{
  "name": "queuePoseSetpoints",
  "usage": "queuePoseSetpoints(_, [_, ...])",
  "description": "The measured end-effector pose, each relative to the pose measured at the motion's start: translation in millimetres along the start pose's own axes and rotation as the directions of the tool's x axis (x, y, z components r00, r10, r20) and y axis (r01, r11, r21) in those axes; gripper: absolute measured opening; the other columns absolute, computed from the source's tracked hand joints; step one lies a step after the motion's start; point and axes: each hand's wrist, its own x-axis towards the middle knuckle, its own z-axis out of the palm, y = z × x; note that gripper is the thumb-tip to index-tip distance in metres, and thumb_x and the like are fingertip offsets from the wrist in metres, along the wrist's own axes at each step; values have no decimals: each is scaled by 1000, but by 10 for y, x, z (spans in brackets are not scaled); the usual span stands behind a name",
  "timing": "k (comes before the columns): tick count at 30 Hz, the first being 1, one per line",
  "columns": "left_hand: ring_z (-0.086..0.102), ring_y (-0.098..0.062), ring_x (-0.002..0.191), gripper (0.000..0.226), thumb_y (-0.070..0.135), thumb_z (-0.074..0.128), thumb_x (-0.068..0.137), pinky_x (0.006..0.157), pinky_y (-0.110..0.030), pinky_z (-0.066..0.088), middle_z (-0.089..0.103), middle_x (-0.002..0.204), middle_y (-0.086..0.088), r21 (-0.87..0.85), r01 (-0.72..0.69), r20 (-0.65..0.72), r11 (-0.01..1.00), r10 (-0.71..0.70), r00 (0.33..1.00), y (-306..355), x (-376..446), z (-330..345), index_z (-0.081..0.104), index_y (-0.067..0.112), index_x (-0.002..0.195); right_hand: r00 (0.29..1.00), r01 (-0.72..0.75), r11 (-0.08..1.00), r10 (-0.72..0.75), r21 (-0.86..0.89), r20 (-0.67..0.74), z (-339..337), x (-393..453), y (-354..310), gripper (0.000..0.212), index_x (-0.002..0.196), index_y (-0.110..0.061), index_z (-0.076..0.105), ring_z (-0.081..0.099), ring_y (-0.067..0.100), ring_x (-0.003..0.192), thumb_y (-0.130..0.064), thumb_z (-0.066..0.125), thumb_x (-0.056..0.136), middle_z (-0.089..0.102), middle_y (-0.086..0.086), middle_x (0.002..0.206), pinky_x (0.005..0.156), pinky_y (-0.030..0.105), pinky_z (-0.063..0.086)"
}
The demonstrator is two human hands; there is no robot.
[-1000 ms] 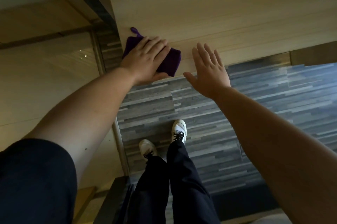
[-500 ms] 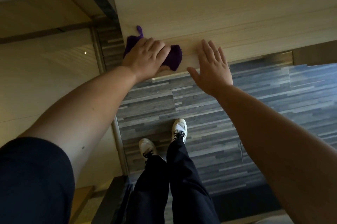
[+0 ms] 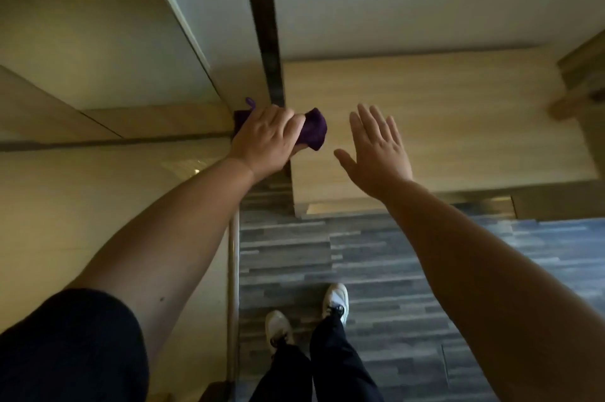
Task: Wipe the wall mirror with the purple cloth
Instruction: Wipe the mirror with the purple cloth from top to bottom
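- Left hand (image 3: 266, 139): fingers are curled round the purple cloth (image 3: 314, 129), which is held bunched and pressed against the vertical surface ahead.
- Right hand (image 3: 376, 152): held flat with fingers straight and slightly spread, nothing gripped; it is placed just beside the cloth, against or close before the wooden panel (image 3: 458, 113). Actual contact cannot be told.
- Purple cloth: found at the join between the dark vertical strip (image 3: 266, 41) and the wooden panel; one end protrudes to the right of the left hand, and a small loop (image 3: 250, 102) shows at the upper left.
- Wall mirror (image 3: 114, 188): a glossy reflective surface is seen to the left of the dark strip. The cloth lies at its right edge.
- Bare forearms and a dark short sleeve (image 3: 65, 346) are seen in the foreground.
- Floor (image 3: 409, 270): grey striped planks are laid below the panel.
- Dark trousers (image 3: 327, 369) and white shoes (image 3: 335, 300) are seen at the bottom.
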Motion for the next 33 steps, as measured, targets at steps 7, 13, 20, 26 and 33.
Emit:
queuePoseSetpoints(7, [58, -35, 87, 48, 44, 56, 92, 76, -45, 49, 60, 101, -16, 249, 116, -199, 962, -66, 978, -939, -12, -1906, 55, 3, 117, 973, 121, 992, -125, -33, -195, -1517, 152, -880, 74, 157, -12, 11, -7, 22, 152, -57, 28, 101, 1, 8, 166, 122, 40, -5])
queuePoseSetpoints(13, [59, -33, 84, 50, 47, 45, 94, 74, -43, 49, 60, 101, -13, 401, 254, -383, 880, -90, 919, -1602, -292, -3197, 55, 4, 117, 922, 188, 977, -212, -104, -325, -2562, 282, -1729, 75, 157, -14, 3, -16, 20, 150, -59, 23, 101, -7, 6, 165, 122, 40, -9])
queuePoseSetpoints(20, [60, -32, 90, 52, 50, 50, 94, 77, -42, 47, 62, 105, -12, 492, 380, -540, 784, -68, 839, -2179, -679, -4264, 56, 5, 120, 804, 286, 933, -357, -218, -476, -3553, 519, -2667, 74, 156, -15, -3, -20, 20, 148, -60, 18, 101, -13, 5, 163, 118, 38, -14])
queuePoseSetpoints(26, [61, -30, 90, 53, 52, 50, 94, 77, -41, 47, 63, 103, -10, 563, 481, -637, 672, -18, 770, -2677, -886, -4829, 59, 6, 119, 670, 343, 894, -448, -288, -593, -4226, 765, -3284, 79, 157, -12, 9, -8, 23, 151, -62, 5, 95, 1, 8, 165, 121, 40, -6])
queuePoseSetpoints(33, [60, -29, 88, 55, 54, 45, 96, 75, -41, 48, 63, 103, -10, 602, 522, -659, 604, 7, 752, -3274, -803, -5199, 58, 5, 120, 557, 365, 877, -475, -313, -681, -4797, 1316, -3695, 74, 157, -12, 12, -6, 22, 152, -58, 24, 100, 6, 8, 166, 119, 38, -9])
